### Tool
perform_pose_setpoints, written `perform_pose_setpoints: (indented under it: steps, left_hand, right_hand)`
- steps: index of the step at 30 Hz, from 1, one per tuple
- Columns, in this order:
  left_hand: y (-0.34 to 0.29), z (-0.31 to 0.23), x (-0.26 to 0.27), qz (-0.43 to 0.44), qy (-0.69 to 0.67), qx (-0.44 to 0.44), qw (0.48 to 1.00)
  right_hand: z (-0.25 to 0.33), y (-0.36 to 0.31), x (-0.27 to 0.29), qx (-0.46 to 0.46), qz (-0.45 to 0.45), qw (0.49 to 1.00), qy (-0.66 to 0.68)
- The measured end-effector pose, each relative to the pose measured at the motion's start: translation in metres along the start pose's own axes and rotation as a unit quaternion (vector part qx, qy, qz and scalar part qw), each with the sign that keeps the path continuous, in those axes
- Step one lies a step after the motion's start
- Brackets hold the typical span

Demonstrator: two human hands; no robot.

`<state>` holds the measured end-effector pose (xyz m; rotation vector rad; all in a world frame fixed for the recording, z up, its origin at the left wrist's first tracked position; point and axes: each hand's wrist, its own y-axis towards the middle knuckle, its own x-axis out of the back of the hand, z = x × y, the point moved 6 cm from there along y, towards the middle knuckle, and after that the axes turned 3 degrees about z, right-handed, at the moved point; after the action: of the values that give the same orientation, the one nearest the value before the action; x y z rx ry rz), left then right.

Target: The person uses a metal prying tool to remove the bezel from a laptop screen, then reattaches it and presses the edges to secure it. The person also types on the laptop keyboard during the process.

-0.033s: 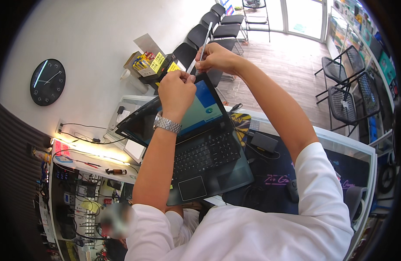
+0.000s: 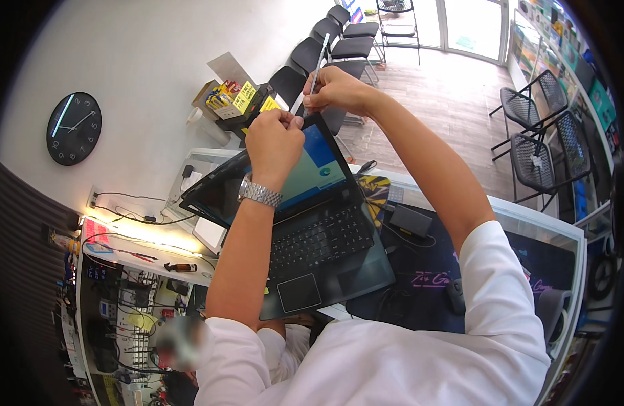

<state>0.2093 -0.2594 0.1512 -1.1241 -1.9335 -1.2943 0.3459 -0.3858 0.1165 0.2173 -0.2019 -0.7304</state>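
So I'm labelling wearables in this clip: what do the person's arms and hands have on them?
The left hand is bare, with a silver metal-link wristwatch at its wrist. The right hand is bare, no watch visible. Both forearms are uncovered; short white sleeves end above the elbows.

Wall clock [image 2: 74, 128], black chairs [image 2: 339, 42]

I see the laptop [image 2: 305, 230] open on the counter [image 2: 569, 237], with both hands [image 2: 275, 139] raised above its screen's top edge. The power brick [image 2: 410, 220] lies right of the keyboard. The clock [image 2: 74, 128] hangs on the wall at left; chairs [image 2: 339, 40] stand behind the counter.
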Motion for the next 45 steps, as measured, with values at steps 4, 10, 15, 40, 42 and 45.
perform_pose_setpoints:
  steps: [4,10,15,40,42,45]
  left_hand:
    - [0.006,-0.003,0.000,-0.006,0.014,-0.016,1.000]
    - [0.008,-0.003,-0.002,-0.012,0.005,-0.035,0.999]
    - [0.009,-0.002,-0.004,-0.008,0.011,-0.026,1.000]
    - [0.008,-0.009,-0.001,-0.039,0.046,-0.056,0.997]
    - [0.009,-0.007,-0.002,-0.040,0.066,-0.047,0.996]
    - [0.009,-0.007,-0.003,-0.028,0.072,-0.048,0.996]
  right_hand:
    - [0.007,0.005,0.002,0.019,0.018,0.999,-0.034]
    - [-0.005,0.018,0.002,-0.040,0.055,0.996,0.062]
    - [-0.009,0.025,0.000,-0.068,0.083,0.991,0.081]
    - [-0.007,0.045,-0.009,-0.076,0.200,0.975,0.061]
    - [-0.007,0.043,-0.011,-0.094,0.198,0.972,0.090]
    - [-0.004,0.041,-0.012,-0.095,0.191,0.972,0.097]
